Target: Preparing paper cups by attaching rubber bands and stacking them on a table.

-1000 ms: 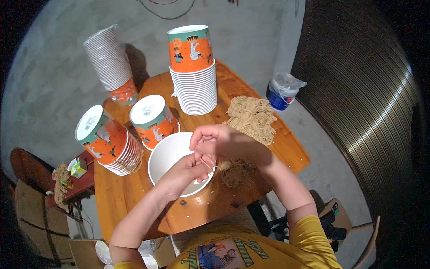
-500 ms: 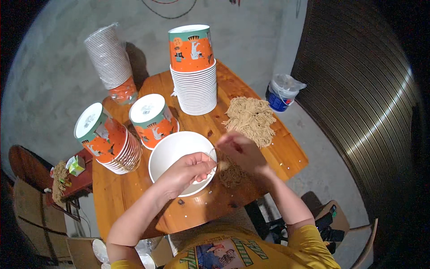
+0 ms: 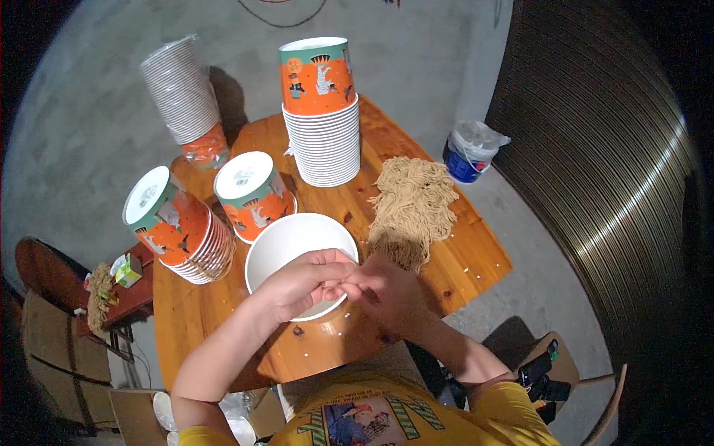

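Over the near right rim of a white open paper bucket (image 3: 271, 256), my left hand (image 3: 309, 282) is closed in a pinch. A thin pale strand of yarn showed at its fingertips a moment ago; now the fingers mostly hide it. My right hand (image 3: 390, 297) meets it fingertip to fingertip, its fingers drawn together; what they pinch is too small to make out. Just beyond the right hand lies a heap of tan yarn (image 3: 413, 201), its near end in shadow.
Upside-down orange and green paper buckets stand on the wooden table (image 3: 461, 260): a tall stack (image 3: 321, 145), a single-looking one (image 3: 255, 197) and a left stack (image 3: 178, 227) with yarn around it. A plastic-wrapped stack (image 3: 182, 100) leans behind. A blue pail (image 3: 468, 160) sits on the floor.
My right hand has come down and left to meet the left fingertips, baring the lower part of the yarn heap. My left hand stays over the bucket.
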`<act>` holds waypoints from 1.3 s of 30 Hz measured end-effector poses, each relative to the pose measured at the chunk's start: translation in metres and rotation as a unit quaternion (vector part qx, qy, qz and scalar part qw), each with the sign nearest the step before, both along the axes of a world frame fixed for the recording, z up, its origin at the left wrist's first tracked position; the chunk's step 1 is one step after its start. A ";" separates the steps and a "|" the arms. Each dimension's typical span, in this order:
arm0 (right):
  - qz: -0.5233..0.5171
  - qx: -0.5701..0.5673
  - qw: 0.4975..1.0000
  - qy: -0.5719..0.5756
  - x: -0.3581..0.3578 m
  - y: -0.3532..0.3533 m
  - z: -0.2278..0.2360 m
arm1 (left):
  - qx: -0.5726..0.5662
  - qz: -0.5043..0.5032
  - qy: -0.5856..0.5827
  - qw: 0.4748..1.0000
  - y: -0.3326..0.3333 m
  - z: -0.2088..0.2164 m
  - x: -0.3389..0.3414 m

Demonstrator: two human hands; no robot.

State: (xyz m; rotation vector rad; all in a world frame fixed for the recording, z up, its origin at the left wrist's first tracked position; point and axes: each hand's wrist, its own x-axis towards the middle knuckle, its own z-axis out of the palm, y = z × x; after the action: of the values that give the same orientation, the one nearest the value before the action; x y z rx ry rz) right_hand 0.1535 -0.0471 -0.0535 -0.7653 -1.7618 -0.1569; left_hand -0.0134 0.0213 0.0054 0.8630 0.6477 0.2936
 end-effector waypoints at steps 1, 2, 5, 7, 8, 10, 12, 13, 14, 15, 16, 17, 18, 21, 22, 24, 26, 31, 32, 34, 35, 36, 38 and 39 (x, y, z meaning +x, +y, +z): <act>-0.026 -0.117 0.993 -0.012 -0.002 -0.009 0.006 | 0.000 0.002 0.000 1.000 0.000 0.001 0.000; -0.052 -0.231 0.971 -0.024 -0.004 -0.015 0.013 | -0.002 -0.006 -0.002 1.000 0.000 0.002 0.000; -0.037 -0.219 0.975 -0.008 -0.004 -0.015 0.010 | 0.002 -0.013 -0.008 1.000 0.000 0.003 0.000; -0.028 -0.226 0.974 -0.010 0.000 -0.016 0.013 | 0.007 -0.013 -0.011 1.000 0.000 0.003 -0.001; -0.018 -0.234 0.972 -0.013 0.002 -0.016 0.014 | 0.019 -0.010 -0.014 1.000 0.001 0.002 -0.003; -0.010 -0.310 0.949 0.061 0.005 -0.018 0.011 | 0.031 -0.007 -0.016 0.999 0.003 0.000 -0.006; -0.003 -0.382 0.914 0.136 0.009 -0.018 0.008 | 0.071 0.009 0.016 0.997 0.002 -0.001 -0.007; 0.010 -0.381 0.909 0.170 0.013 -0.014 0.006 | 0.071 0.008 0.016 0.997 0.000 -0.001 -0.006; 0.023 -0.379 0.902 0.204 0.015 -0.011 0.006 | 0.150 0.016 0.031 0.988 -0.003 -0.002 -0.005; 0.022 -0.380 0.902 0.205 0.015 -0.011 0.010 | 0.229 0.023 0.047 0.972 -0.006 -0.002 -0.004; 0.024 -0.390 0.901 0.189 0.015 -0.012 0.018 | 0.228 0.021 0.047 0.972 -0.010 -0.002 -0.003; 0.029 -0.399 0.900 0.173 0.013 -0.014 0.024 | 0.322 0.034 0.075 0.943 -0.015 0.000 -0.002; 0.030 -0.399 0.900 0.174 0.010 -0.015 0.027 | 0.412 0.046 0.103 0.904 -0.018 0.002 -0.002; 0.057 -0.467 0.861 0.192 0.003 -0.016 0.031 | 0.496 0.041 0.127 0.858 -0.026 0.008 0.002; 0.040 -0.446 0.872 0.199 0.002 -0.016 0.028 | 0.496 0.040 0.127 0.858 -0.027 0.011 0.003; 0.023 -0.424 0.881 0.206 0.002 -0.015 0.022 | 0.510 0.023 0.148 0.847 -0.028 0.015 0.003; 0.005 -0.407 0.894 0.186 0.003 -0.013 0.016 | 0.525 0.028 0.152 0.837 -0.027 0.012 0.001; 0.008 -0.386 0.905 0.176 0.001 -0.014 0.016 | 0.544 -0.001 0.166 0.823 -0.019 0.006 -0.005; -0.002 -0.375 0.912 0.165 0.002 -0.014 0.016 | 0.524 -0.006 0.175 0.834 -0.018 0.007 -0.004; -0.007 -0.362 0.918 0.163 0.002 -0.014 0.013 | 0.503 -0.012 0.183 0.844 -0.017 0.006 -0.003; -0.010 -0.349 0.923 0.160 0.001 -0.014 0.011 | 0.471 -0.012 0.186 0.862 -0.016 0.004 -0.003; -0.009 -0.349 0.924 0.159 0.001 -0.014 0.013 | 0.439 -0.012 0.189 0.878 -0.015 0.003 -0.003; 0.010 -0.370 0.912 0.179 0.001 -0.016 0.017 | 0.436 -0.015 0.197 0.878 -0.013 0.003 -0.003; 0.010 -0.370 0.912 0.179 0.001 -0.016 0.016 | 0.434 -0.019 0.205 0.877 -0.013 0.003 -0.002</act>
State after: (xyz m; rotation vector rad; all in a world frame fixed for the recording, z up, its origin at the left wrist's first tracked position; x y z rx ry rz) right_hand 0.1542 -0.0632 -0.0378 -1.2224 -1.4530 0.6685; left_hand -0.0157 0.0086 0.0084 1.8363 0.9049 0.3757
